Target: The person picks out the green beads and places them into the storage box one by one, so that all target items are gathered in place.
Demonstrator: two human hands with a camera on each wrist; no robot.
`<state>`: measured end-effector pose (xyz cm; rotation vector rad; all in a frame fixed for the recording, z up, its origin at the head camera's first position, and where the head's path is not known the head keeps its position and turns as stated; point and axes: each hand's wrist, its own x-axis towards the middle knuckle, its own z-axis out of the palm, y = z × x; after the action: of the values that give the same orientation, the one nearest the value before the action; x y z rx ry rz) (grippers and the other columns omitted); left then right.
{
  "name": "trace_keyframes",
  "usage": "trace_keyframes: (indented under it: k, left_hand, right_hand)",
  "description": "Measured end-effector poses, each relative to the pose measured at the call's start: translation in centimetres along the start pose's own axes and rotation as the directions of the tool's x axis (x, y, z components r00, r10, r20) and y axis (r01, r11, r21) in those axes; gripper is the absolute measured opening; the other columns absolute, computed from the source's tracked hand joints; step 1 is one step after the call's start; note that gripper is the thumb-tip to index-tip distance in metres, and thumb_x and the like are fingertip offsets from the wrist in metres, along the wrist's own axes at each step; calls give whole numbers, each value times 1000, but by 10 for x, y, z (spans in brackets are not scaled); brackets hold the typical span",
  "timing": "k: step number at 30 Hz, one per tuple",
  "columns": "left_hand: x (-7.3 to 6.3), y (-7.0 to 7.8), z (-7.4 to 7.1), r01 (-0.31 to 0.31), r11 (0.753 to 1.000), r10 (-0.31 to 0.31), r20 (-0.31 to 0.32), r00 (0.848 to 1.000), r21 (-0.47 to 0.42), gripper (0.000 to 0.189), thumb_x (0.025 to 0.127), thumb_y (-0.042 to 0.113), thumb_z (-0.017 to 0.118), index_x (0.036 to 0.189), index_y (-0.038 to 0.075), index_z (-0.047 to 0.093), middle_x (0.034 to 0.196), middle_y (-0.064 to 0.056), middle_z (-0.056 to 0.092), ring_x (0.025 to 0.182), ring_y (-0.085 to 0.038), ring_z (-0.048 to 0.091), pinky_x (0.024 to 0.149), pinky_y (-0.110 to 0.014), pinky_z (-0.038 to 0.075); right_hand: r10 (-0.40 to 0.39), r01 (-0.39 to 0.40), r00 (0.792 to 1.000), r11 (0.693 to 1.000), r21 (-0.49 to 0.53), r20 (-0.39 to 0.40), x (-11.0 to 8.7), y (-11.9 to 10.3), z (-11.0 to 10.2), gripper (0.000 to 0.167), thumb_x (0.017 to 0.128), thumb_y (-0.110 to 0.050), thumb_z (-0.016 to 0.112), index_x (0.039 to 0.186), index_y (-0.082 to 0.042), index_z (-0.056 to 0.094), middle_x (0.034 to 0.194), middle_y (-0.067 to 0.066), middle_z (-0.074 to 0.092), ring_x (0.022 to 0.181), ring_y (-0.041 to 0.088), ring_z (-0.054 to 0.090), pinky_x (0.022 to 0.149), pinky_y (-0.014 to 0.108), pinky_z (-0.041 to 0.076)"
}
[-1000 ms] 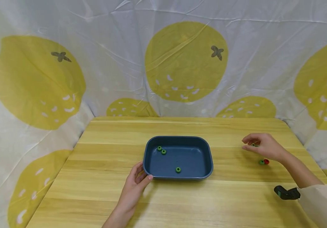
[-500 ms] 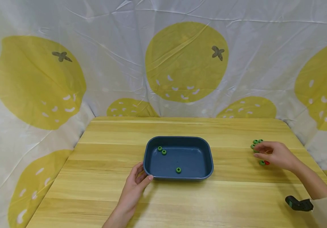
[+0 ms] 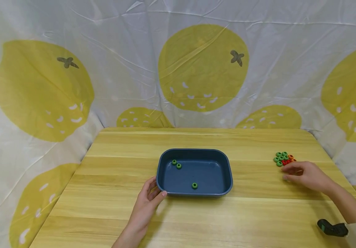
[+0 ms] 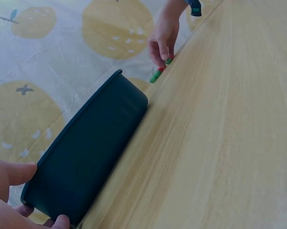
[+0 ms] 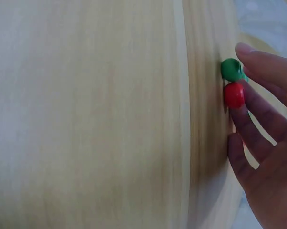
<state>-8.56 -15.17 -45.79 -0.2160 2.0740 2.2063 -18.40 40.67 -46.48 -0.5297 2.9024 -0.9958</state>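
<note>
At its near left corner, a dark blue rectangular tub [image 3: 193,193] is gripped by my left hand [image 3: 145,205], thumb at the rim and fingers below. Inside the tub lie three green beads, one of them the front bead [image 3: 194,186]. My right hand [image 3: 309,177] is low over the table at the right, fingers loosely bent. In the right wrist view, a green bead [image 5: 230,69] and a red bead [image 5: 234,95] rest on the table by its thumb and fingertips, unpinched. Just beyond that hand sits a cluster of green beads [image 3: 281,157], red beads [image 3: 284,162] and orange beads [image 3: 291,157].
The wooden table [image 3: 109,172] bears everything. A lemon-print cloth [image 3: 134,69] hangs behind it and along both sides. A black strap-like device [image 3: 332,228] sits at the right sleeve's cuff.
My right hand has drawn back toward me and to the right, uncovering the bead cluster and now hiding the nearer green and red pair. The left hand and tub stay put.
</note>
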Motion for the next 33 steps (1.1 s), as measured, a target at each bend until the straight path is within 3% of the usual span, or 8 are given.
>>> trace_keyframes:
  k: [9, 20, 26, 33]
  left_hand:
    - [0, -1, 0, -1, 1000, 1, -1, 1000, 5, 62, 98, 7, 72, 152, 6, 42, 150, -19, 46, 139, -39, 45, 106, -44, 45]
    - [-1, -1, 0, -3, 1000, 3, 1, 1000, 2, 62, 98, 7, 72, 153, 6, 42, 151, -19, 45, 139, -40, 44, 108, -46, 44]
    - [-1, -1, 0, 0, 1000, 0, 7, 1000, -3, 62, 99, 7, 71, 153, 6, 41, 151, -19, 44, 140, -40, 43, 108, -47, 43]
    - [-1, 0, 1, -2, 1000, 2, 1, 1000, -1, 62, 99, 6, 71, 153, 6, 41, 151, -19, 45, 139, -39, 44, 108, -45, 44]
  right_hand:
    - [-54, 54, 998, 997, -47, -6, -9, 11, 1, 25, 84, -17, 88, 107, -19, 79, 110, -3, 69, 98, -3, 56, 76, 19, 48]
    - [-69, 66, 997, 995, -76, -42, -9, 13, 6, 19, 88, -16, 85, 104, -24, 80, 108, -5, 68, 96, -1, 57, 75, 20, 48]
    - [-56, 55, 998, 997, -61, -23, -5, 9, 0, 18, 88, -15, 85, 105, -17, 80, 102, -3, 72, 88, 0, 62, 69, 25, 54]
    - [-24, 24, 998, 1000, -4, 54, 8, -4, -6, 20, 91, -14, 82, 109, -7, 78, 94, -5, 71, 81, 4, 66, 66, 28, 56]
